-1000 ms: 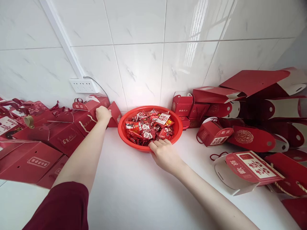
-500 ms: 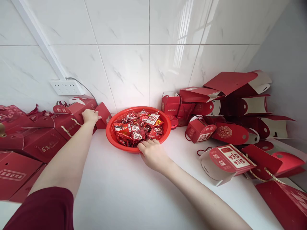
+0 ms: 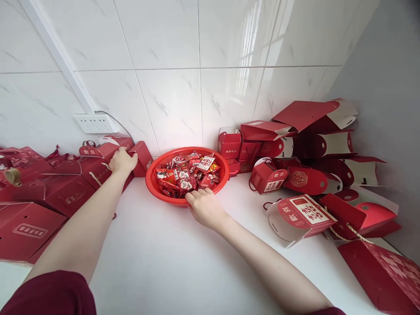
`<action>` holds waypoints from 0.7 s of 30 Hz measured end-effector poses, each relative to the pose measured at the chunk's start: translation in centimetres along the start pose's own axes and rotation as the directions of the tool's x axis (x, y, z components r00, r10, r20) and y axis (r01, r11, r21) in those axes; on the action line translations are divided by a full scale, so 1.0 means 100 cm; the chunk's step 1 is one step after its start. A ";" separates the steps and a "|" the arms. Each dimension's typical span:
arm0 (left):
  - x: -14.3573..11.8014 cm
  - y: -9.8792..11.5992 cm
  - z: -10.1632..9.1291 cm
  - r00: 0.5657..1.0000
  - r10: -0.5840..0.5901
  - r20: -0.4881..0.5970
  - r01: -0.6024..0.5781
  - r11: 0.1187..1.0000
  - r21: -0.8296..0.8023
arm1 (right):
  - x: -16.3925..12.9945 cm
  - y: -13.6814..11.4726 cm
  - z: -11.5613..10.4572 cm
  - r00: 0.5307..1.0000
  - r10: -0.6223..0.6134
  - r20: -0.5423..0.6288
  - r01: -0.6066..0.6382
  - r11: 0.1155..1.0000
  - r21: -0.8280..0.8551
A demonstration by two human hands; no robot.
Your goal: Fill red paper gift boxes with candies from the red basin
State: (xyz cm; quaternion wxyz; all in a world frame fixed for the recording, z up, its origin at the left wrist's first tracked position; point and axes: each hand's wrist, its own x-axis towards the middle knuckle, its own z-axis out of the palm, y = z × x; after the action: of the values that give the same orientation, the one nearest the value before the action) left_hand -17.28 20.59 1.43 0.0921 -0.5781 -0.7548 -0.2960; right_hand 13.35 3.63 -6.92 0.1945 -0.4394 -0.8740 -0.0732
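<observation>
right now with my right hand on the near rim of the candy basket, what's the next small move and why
Probably curl the right hand over the red basket rim and pinch a few wrapped candies: its fingertips sit at the pile's near edge, while the left hand rests on a red gift box beside it.

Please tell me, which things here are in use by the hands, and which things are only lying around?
In use:
left hand on a red gift box
right hand at the rim of the red basket
wrapped sweets in that basket

Lying around:
folded red boxes piled at the right
wall socket
white counter
</observation>
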 end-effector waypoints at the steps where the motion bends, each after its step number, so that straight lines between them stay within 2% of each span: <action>1: -0.007 0.006 -0.005 1.000 0.000 -0.024 0.001 1.000 0.016 | 0.000 -0.001 0.000 1.000 0.001 -0.003 -0.001 1.000 0.006; 3: -0.027 0.024 -0.015 0.996 0.067 -0.060 -0.066 0.998 0.014 | 0.000 -0.002 0.001 1.000 0.002 -0.009 -0.002 1.000 0.019; 4: -0.040 0.033 -0.019 0.984 0.163 -0.071 -0.165 0.986 -0.016 | 0.000 -0.003 0.000 1.000 0.002 -0.011 -0.002 1.000 0.027; 5: -0.056 0.043 -0.023 0.956 0.291 -0.044 -0.294 0.952 -0.087 | 0.000 -0.004 0.000 1.000 0.001 -0.012 0.000 0.999 0.036; 6: -0.073 0.053 -0.025 0.908 0.418 0.018 -0.409 0.895 -0.179 | 0.000 -0.004 -0.002 1.000 -0.004 -0.011 0.004 0.999 0.047; 9: -0.129 0.074 -0.023 0.804 0.582 0.123 -0.534 0.797 -0.282 | -0.001 0.002 -0.010 0.999 -0.045 0.005 0.045 0.994 0.100; 10: -0.146 0.078 -0.019 0.756 0.636 0.155 -0.585 0.762 -0.277 | -0.001 0.007 -0.015 0.998 -0.068 0.013 0.066 0.991 0.118; 11: -0.161 0.080 -0.015 0.728 0.663 0.173 -0.623 0.746 -0.234 | -0.002 0.012 -0.020 0.995 -0.093 0.020 0.089 0.985 0.151; 13: -0.184 0.080 -0.004 0.731 0.663 0.161 -0.637 0.748 -0.185 | -0.005 0.028 -0.034 0.992 -0.123 0.013 0.116 0.960 0.256; 15: -0.197 0.077 0.007 0.762 0.639 0.106 -0.625 0.768 -0.141 | -0.009 0.047 -0.050 0.996 -0.078 -0.044 0.090 0.889 0.450; 17: -0.202 0.074 0.015 0.774 0.631 0.048 -0.623 0.774 -0.112 | -0.016 0.069 -0.065 0.989 0.069 -0.128 0.013 0.837 0.547; 18: -0.203 0.073 0.018 0.773 0.633 0.025 -0.628 0.771 -0.104 | -0.020 0.080 -0.072 0.971 0.164 -0.172 -0.035 0.816 0.577; 20: -0.202 0.071 0.022 0.766 0.643 -0.008 -0.641 0.762 -0.095 | -0.028 0.105 -0.083 0.910 0.344 -0.231 -0.126 0.760 0.638; 21: -0.202 0.071 0.023 0.763 0.646 -0.023 -0.645 0.759 -0.092 | -0.032 0.117 -0.086 0.861 0.441 -0.255 -0.167 0.718 0.676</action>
State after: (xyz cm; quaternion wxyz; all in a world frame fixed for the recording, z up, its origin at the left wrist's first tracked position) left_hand -3.93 6.47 -7.73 0.1572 -0.8075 -0.4956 -0.2785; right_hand 26.77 5.75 -0.82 0.5136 -0.4639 -0.7014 0.1706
